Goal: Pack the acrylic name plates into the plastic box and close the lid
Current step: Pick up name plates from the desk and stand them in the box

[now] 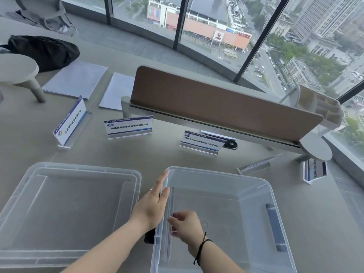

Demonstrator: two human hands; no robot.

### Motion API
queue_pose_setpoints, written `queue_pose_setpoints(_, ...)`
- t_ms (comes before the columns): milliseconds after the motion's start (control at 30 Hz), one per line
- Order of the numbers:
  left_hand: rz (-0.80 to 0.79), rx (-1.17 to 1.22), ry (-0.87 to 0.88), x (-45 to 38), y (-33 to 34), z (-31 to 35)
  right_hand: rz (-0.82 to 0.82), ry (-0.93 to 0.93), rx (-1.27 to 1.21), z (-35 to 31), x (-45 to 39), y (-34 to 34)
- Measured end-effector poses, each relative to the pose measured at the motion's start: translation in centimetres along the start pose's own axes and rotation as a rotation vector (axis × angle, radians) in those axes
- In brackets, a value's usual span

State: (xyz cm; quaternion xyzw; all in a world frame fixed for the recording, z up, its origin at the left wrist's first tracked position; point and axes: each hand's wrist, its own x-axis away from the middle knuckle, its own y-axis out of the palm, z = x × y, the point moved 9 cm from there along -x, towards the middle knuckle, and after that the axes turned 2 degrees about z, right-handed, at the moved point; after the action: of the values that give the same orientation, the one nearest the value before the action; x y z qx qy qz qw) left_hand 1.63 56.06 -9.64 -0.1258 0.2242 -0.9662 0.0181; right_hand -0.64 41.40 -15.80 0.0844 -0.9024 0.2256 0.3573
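Note:
A clear plastic box (262, 186) stands open in front of me on the grey desk. Its lid (69, 203) lies flat to the left. A name plate (171, 205) stands on edge inside the box against its left wall. My left hand (155, 201) lies flat on the outside of that wall, fingers straight. Inside the box, my right hand (186, 225) has its fingertips on the plate. Several more name plates stand on the desk: one at the left (70, 123), one in the middle (129, 127), one near the divider (201, 142), two at the right (256, 165) (315, 171).
A brown desk divider (216, 103) runs across behind the plates. White papers (76, 78) and a black bag (43, 50) lie at the back left. A dark phone (150, 236) lies between lid and box. Windows lie beyond the desk.

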Motion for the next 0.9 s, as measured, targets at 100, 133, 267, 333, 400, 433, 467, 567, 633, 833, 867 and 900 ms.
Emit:
queue_pose_setpoints(100, -0.013, -0.013, -0.003, -0.5, 0.0, 0.0, -0.001, 0.006, -0.041, 0.1, -0.5, 0.4)
queue_pose_setpoints(133, -0.016, -0.015, -0.001, -0.7, 0.0, 0.1, -0.001, 0.008, -0.052, 0.1, -0.7, 0.5)
queue_pose_setpoints(267, -0.019, 0.007, 0.010, -1.2, -0.2, 0.1, 0.033, -0.014, -0.095, -0.3, -1.2, 0.3)
queue_pose_setpoints(333, -0.025, 0.004, 0.005, -1.3, -0.2, 0.1, 0.048, -0.033, -0.103, -0.4, -1.5, 0.2)
queue_pose_setpoints(400, -0.026, -0.007, -0.002, -1.6, -0.1, 0.2, 0.045, -0.033, -0.126, -0.6, -1.9, 0.1)
queue_pose_setpoints(433, -0.024, -0.015, -0.004, -1.7, -0.1, 0.2, 0.040, -0.025, -0.136, -0.7, -2.1, 0.1)
queue_pose_setpoints(467, -0.021, -0.021, -0.006, -1.9, 0.0, 0.3, 0.037, -0.013, -0.140, -0.7, -2.3, 0.1)
queue_pose_setpoints(567, -0.009, -0.031, -0.018, -2.3, 0.1, 0.5, 0.005, 0.013, -0.120, -0.7, -2.9, 0.7)
queue_pose_setpoints(633, -0.005, -0.037, -0.021, -2.4, 0.2, 0.7, -0.015, 0.010, -0.075, -0.8, -3.0, 1.0)
queue_pose_setpoints(833, -0.030, -0.070, -0.024, -3.0, 0.5, 1.2, 0.025, 0.026, -0.022, -1.0, -2.9, -0.5)
queue_pose_setpoints(867, -0.031, -0.089, -0.031, -3.0, 0.5, 1.3, 0.013, 0.034, -0.030, -1.0, -2.9, -0.7)
queue_pose_setpoints(900, -0.029, -0.110, -0.040, -3.0, 0.6, 1.2, 0.000, 0.035, -0.034, -0.8, -3.0, -0.6)
